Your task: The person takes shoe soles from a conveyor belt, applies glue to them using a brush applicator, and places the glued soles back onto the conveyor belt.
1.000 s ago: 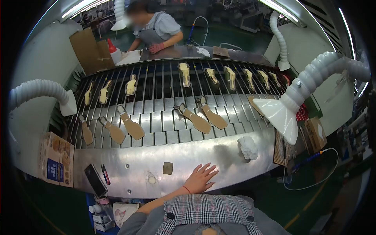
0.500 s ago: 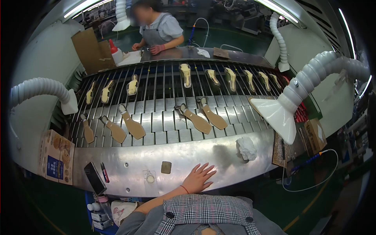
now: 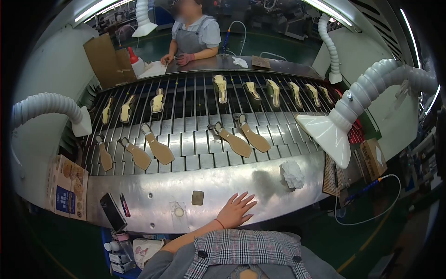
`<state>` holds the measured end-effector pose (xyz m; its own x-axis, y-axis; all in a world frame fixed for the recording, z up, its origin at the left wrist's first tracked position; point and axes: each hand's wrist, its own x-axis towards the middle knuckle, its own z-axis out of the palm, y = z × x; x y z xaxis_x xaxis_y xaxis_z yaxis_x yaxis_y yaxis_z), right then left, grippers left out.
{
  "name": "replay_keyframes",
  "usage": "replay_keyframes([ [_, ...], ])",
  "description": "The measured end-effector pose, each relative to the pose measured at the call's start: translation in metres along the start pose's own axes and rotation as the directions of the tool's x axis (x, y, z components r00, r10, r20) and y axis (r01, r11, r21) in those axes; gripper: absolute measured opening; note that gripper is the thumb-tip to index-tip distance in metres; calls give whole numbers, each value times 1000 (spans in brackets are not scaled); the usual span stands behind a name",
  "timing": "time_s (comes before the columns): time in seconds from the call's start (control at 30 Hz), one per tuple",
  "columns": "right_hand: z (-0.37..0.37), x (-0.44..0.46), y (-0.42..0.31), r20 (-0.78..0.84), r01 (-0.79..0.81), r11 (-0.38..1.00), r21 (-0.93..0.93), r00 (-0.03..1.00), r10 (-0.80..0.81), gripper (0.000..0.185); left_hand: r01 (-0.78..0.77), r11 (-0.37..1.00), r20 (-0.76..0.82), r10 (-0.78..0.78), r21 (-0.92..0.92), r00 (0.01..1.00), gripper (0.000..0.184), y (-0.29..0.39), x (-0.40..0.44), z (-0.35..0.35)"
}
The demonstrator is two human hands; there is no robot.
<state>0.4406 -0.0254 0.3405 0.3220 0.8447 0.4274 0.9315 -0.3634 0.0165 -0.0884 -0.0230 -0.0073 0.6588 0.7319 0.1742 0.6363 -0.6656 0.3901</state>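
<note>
My left hand (image 3: 234,213) lies palm down on the near metal ledge (image 3: 186,183), fingers spread and holding nothing. Its arm reaches in from the left, with a thin red band at the wrist. My right hand is out of view. Left of my fingers sits a small square brownish block (image 3: 197,198). Beyond the ledge, several tan shoe soles (image 3: 236,143) rest on the slatted conveyor (image 3: 191,148); dark pieces show at their narrow ends. Across the far rods lie several dark shoe pieces with pale yellow undersides (image 3: 220,88).
Crumpled white paper (image 3: 291,175) lies right of my hand. A phone (image 3: 113,212), a pen (image 3: 124,205) and a printed box (image 3: 67,187) are at left. Ducts with white hoods (image 3: 325,137) overhang both sides. A co-worker (image 3: 195,39) stands across the conveyor, hands at the far table.
The co-worker across the conveyor has straightened up and shifted slightly right. Several near soles sit slightly farther right. My left hand stays in place.
</note>
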Motion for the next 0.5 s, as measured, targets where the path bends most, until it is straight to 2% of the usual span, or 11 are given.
replay_keyframes([
  [0.27,-7,-13,-15,-11,-21,1000,-15,1000,20,46,20,1000,18,-20,-1,1000,55,-1,-2,0],
  [0.5,-18,-23,-29,-30,-65,997,-45,998,64,46,-4,1000,-38,5,16,999,54,-4,-7,4],
])
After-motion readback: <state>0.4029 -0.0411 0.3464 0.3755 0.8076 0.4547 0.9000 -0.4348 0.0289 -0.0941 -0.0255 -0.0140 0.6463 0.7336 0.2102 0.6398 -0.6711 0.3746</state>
